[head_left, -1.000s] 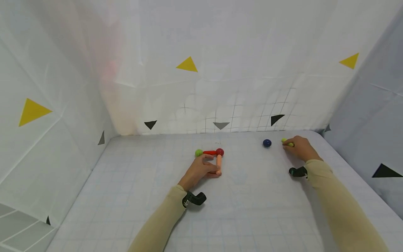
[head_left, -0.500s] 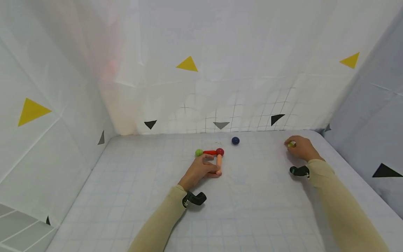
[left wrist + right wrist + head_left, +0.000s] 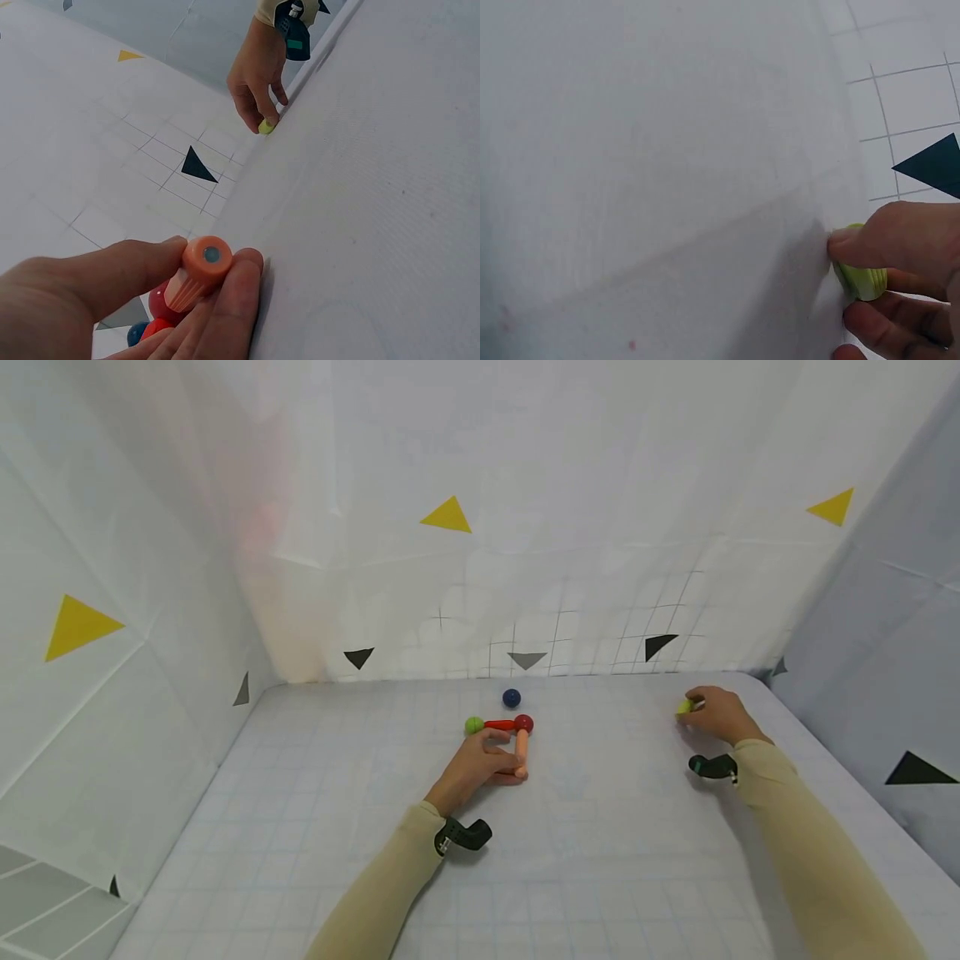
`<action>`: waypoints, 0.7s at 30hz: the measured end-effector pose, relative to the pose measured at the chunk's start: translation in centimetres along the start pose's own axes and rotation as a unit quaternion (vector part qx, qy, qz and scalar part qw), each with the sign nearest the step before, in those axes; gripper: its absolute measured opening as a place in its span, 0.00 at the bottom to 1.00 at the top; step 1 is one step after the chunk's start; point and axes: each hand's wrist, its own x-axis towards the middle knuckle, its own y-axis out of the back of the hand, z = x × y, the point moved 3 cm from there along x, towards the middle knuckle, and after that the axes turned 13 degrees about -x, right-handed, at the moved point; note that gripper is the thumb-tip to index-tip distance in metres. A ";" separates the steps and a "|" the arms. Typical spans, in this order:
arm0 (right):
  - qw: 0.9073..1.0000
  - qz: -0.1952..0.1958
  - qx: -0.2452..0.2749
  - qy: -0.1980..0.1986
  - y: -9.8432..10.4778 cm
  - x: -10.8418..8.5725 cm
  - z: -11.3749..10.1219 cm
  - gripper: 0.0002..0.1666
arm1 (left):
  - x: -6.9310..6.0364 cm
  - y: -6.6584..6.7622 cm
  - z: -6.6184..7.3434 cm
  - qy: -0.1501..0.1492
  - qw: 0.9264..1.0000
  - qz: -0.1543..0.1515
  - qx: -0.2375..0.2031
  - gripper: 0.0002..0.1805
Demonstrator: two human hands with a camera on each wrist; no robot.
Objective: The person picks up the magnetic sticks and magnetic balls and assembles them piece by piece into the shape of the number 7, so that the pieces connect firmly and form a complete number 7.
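My left hand (image 3: 474,766) pinches a peach-orange ribbed rod (image 3: 521,750) between thumb and fingers. In the left wrist view, a grey round disc (image 3: 212,255) shows in the rod's near end. The rod's far end meets a dark red ball (image 3: 524,723). From that ball a red rod (image 3: 499,725) runs left to a light green ball (image 3: 474,725), making a corner shape on the table. A dark blue ball (image 3: 512,697) is just behind the red ball, apart from it. Far right, my right hand (image 3: 718,713) pinches a short yellow-green ribbed rod (image 3: 864,282) by thumb and fingers.
The white gridded cloth table (image 3: 600,827) ends at a white cloth wall (image 3: 585,568) with yellow, black and grey triangles. Side walls stand left and right; the right wall (image 3: 885,693) is near my right arm. Each wrist carries a dark strapped device (image 3: 463,835).
The blue ball has rolled left across the back of the table, from near my right hand to behind the red ball. My right hand has turned the yellow-green rod in its fingers. The left hand stays put.
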 end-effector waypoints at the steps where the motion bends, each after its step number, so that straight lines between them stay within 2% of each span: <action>1: 1.000 -0.001 0.004 -0.001 0.0 0.0 0.0 0.36 | 0.0 0.0 0.0 -0.001 1.000 -0.001 0.000 0.33; 21: 0.999 -0.004 0.036 -0.018 -0.5 0.1 -0.1 0.35 | 0.2 0.0 -0.3 -0.006 1.000 -0.005 -0.002 0.33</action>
